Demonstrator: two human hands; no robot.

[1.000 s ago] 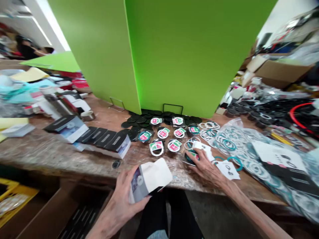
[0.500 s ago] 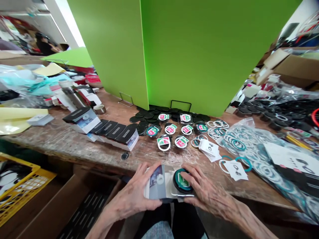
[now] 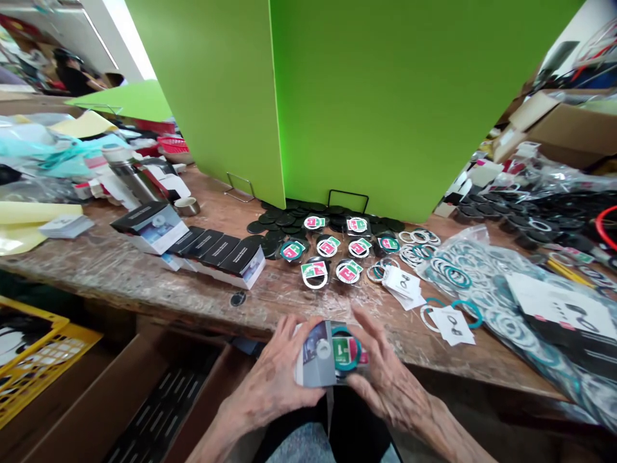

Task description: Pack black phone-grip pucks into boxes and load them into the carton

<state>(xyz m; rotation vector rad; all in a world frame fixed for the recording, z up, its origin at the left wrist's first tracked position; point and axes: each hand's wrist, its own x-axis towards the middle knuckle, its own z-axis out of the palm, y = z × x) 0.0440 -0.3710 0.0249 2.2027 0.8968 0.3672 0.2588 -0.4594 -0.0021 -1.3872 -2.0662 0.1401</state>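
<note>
A small printed box (image 3: 318,355) is gripped by my left hand (image 3: 274,370) just past the table's front edge, above my lap. A round item with a teal ring and a red and green label (image 3: 344,352) sits partly inside the box's right end. My right hand (image 3: 385,373) is at that end, thumb and fingers around the round item. On the table beyond are several round black items with rings and labels (image 3: 315,273). A row of black-topped boxes (image 3: 241,257) lies to the left.
Green panels (image 3: 366,96) stand behind the wooden table (image 3: 193,302). Bagged rings (image 3: 482,276) and number cards (image 3: 453,325) lie right. A steel flask (image 3: 132,177) stands left. Below left are a yellow crate (image 3: 72,341) and a cardboard carton (image 3: 110,386).
The round item has moved left, partly into the box. My right hand's fingers have shifted from its top to its right side. The view has moved slightly.
</note>
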